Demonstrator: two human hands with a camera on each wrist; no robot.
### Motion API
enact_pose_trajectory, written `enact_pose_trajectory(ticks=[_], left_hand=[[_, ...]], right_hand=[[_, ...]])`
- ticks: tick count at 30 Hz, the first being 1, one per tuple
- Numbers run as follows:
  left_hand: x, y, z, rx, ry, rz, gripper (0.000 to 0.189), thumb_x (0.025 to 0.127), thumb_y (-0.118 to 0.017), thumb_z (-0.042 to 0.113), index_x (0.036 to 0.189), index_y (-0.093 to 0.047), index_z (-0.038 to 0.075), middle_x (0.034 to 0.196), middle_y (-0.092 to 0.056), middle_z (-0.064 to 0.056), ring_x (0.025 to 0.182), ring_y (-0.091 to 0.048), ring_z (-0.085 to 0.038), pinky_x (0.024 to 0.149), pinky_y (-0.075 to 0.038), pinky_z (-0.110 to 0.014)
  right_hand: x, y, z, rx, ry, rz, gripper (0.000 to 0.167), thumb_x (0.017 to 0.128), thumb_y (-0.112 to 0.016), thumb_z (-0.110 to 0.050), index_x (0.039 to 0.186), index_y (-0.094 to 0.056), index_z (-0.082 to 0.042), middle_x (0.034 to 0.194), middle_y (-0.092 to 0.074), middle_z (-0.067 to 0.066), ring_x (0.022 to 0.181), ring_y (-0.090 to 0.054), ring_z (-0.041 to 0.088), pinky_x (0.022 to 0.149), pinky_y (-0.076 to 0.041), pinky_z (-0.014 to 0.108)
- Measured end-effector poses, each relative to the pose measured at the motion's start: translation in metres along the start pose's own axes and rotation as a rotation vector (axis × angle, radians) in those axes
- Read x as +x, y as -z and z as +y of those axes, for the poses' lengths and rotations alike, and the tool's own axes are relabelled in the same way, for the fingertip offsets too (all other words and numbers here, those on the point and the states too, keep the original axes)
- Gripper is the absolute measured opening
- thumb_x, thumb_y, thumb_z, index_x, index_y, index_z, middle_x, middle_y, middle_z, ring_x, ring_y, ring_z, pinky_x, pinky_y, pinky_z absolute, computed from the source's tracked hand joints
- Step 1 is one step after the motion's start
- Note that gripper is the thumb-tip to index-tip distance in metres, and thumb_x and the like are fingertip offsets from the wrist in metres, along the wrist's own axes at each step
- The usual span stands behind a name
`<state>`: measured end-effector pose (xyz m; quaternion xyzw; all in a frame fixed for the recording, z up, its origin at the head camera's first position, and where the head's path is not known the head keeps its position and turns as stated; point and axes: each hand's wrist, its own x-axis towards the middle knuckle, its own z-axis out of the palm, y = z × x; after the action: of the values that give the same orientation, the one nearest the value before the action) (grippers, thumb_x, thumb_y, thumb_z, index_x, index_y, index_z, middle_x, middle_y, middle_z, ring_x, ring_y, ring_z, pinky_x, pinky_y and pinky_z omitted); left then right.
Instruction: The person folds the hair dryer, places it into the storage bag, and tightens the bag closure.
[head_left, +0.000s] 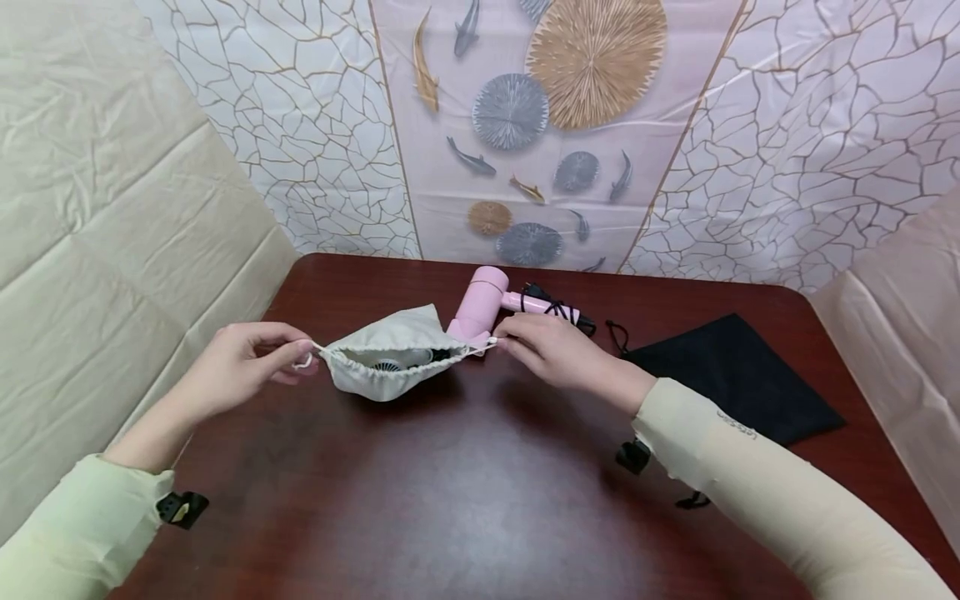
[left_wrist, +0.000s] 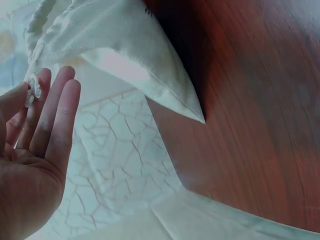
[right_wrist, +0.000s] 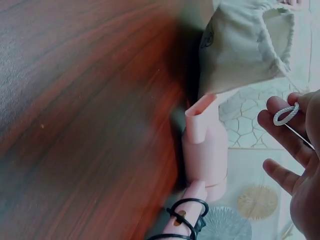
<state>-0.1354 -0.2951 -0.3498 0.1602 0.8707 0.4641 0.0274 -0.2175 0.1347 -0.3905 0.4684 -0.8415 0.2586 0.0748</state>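
Observation:
A cream cloth drawstring bag is held up by its cords, its gathered mouth partly open. My left hand pinches the knotted cord end at the bag's left between thumb and fingertips. On the other side my right hand pinches the right-hand cord, whose loop hangs by the fingers in the right wrist view. Inside the bag's mouth a light thing with dark radial slots shows in part; its kind is hidden. Just behind the bag's right side lies a pink hair dryer.
The dryer's black cord is wound round its handle. A flat black drawstring bag lies on the right of the dark red wooden table, partly under the right forearm. Patterned cloth walls stand behind and at the sides.

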Motion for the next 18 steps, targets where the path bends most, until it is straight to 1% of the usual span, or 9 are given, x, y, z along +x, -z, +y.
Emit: enact_pose_trajectory(ticks=[3, 6, 9, 12, 14, 16, 18], left_hand=[[-0.002, 0.006, -0.008, -0.015, 0.016, 0.002, 0.013, 0.105, -0.065, 0.002, 0.109, -0.074, -0.006, 0.095, -0.08, -0.018, 0.082, -0.079, -0.012, 0.071, -0.066, -0.035], [-0.004, 0.012, -0.018, -0.009, 0.051, -0.002, 0.015, 0.106, -0.064, 0.003, 0.111, -0.073, -0.007, 0.096, -0.079, -0.019, 0.082, -0.079, -0.011, 0.071, -0.066, -0.035], [-0.008, 0.02, -0.028, 0.001, 0.105, 0.008, 0.017, 0.106, -0.065, 0.005, 0.112, -0.073, -0.008, 0.095, -0.08, -0.017, 0.082, -0.079, -0.011, 0.071, -0.066, -0.036], [-0.011, 0.029, -0.037, -0.012, 0.167, 0.029, 0.021, 0.107, -0.063, 0.008, 0.114, -0.071, -0.011, 0.093, -0.08, -0.013, 0.082, -0.079, -0.011, 0.07, -0.067, -0.036], [-0.013, 0.035, -0.04, -0.014, 0.21, 0.06, 0.025, 0.108, -0.062, 0.01, 0.117, -0.07, -0.013, 0.092, -0.08, -0.012, 0.081, -0.079, -0.012, 0.069, -0.066, -0.034], [-0.013, 0.04, -0.043, 0.014, 0.255, 0.107, 0.03, 0.109, -0.061, 0.012, 0.12, -0.068, -0.014, 0.091, -0.081, -0.011, 0.077, -0.079, -0.01, 0.068, -0.066, -0.031], [-0.014, 0.043, -0.044, 0.046, 0.302, 0.173, 0.033, 0.109, -0.059, 0.014, 0.123, -0.067, -0.015, 0.089, -0.081, -0.011, 0.072, -0.078, -0.008, 0.065, -0.065, -0.029]], right_hand=[[-0.004, 0.003, 0.002, -0.009, -0.012, 0.002, 0.009, 0.104, -0.067, -0.012, 0.109, -0.074, -0.008, 0.103, -0.073, 0.0, 0.097, -0.07, 0.019, 0.09, -0.057, 0.044], [-0.009, 0.004, 0.007, -0.033, -0.027, -0.008, 0.009, 0.105, -0.067, -0.013, 0.108, -0.074, -0.009, 0.1, -0.072, -0.001, 0.096, -0.069, 0.02, 0.089, -0.057, 0.044], [-0.016, 0.003, 0.011, -0.049, -0.049, -0.031, 0.009, 0.106, -0.066, -0.015, 0.108, -0.074, -0.011, 0.099, -0.072, -0.002, 0.095, -0.068, 0.019, 0.087, -0.057, 0.044], [-0.025, 0.003, 0.014, -0.057, -0.062, -0.051, 0.009, 0.106, -0.066, -0.016, 0.109, -0.074, -0.012, 0.101, -0.072, -0.002, 0.096, -0.068, 0.018, 0.087, -0.058, 0.044], [-0.032, 0.003, 0.016, -0.065, -0.059, -0.061, 0.009, 0.106, -0.066, -0.016, 0.109, -0.074, -0.013, 0.102, -0.073, -0.002, 0.097, -0.069, 0.018, 0.087, -0.058, 0.044], [-0.038, 0.002, 0.017, -0.073, -0.046, -0.068, 0.009, 0.105, -0.067, -0.015, 0.109, -0.075, -0.013, 0.103, -0.074, -0.001, 0.098, -0.07, 0.018, 0.088, -0.059, 0.045], [-0.045, 0.001, 0.019, -0.079, -0.025, -0.077, 0.009, 0.105, -0.067, -0.014, 0.108, -0.075, -0.012, 0.104, -0.074, -0.001, 0.1, -0.071, 0.02, 0.095, -0.059, 0.046]])
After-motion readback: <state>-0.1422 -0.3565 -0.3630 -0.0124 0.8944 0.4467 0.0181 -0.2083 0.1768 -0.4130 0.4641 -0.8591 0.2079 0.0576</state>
